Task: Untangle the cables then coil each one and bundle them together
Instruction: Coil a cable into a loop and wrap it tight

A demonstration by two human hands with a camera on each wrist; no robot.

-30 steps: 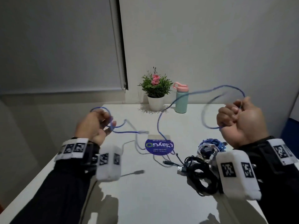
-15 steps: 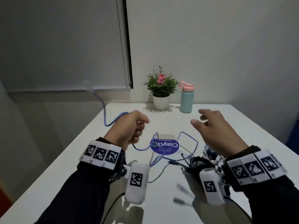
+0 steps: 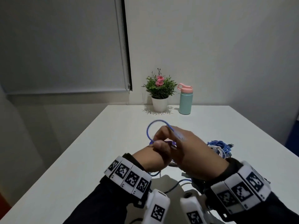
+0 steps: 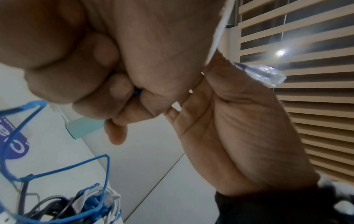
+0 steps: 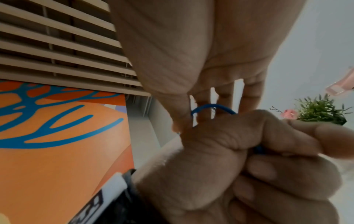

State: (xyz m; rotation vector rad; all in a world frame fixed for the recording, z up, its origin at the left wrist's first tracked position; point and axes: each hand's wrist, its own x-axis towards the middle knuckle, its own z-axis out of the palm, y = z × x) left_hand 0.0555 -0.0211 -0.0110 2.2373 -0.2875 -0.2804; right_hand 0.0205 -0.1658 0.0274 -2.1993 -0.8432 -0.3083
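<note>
- Left hand (image 3: pixel 159 152) grips the blue cable (image 3: pixel 149 130), its loop standing above the counter (image 3: pixel 100 143).
- Right hand (image 3: pixel 192 152) pinches the same cable, touching the left hand.
- Cable pile (image 3: pixel 218 147) lies just right of the hands.

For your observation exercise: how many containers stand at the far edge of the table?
2: a white plant pot left, and a teal bottle right beside it. None seems hidden.

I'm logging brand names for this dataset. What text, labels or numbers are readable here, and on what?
"C": on the blue disc, the rest cut off.
Small print beside it: too blurred to read.
Wristbands: square codes only, no words.
</note>
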